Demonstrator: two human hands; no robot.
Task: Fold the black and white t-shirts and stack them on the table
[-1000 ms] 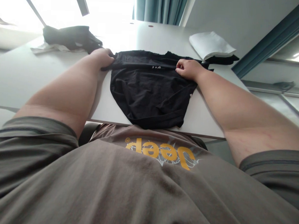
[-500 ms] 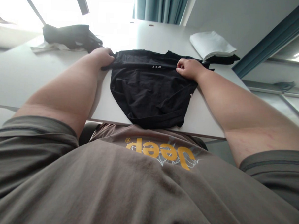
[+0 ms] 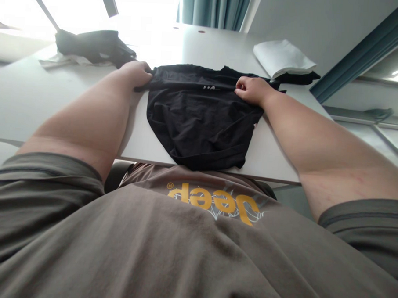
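Observation:
A black T-shirt (image 3: 200,127) lies spread on the white table in front of me, its lower end hanging slightly over the near edge. A small pale print shows across its upper part, beside a crosswise fold. My left hand (image 3: 138,74) is closed on the shirt's upper left side, near the sleeve. On the upper right, my right hand (image 3: 252,90) pinches the fabric with curled fingers. Part of the cloth beneath both hands is hidden.
Dark clothes (image 3: 91,45) lie in a heap over a pale cloth (image 3: 67,61) at the far left. Folded white cloth (image 3: 284,58) rests on a black one at the far right. The white table (image 3: 216,48) reaches back toward a teal curtain (image 3: 213,9).
Slightly more of the pale print shows on the shirt's upper part. Both hands stay in nearly the same place, still holding the fabric.

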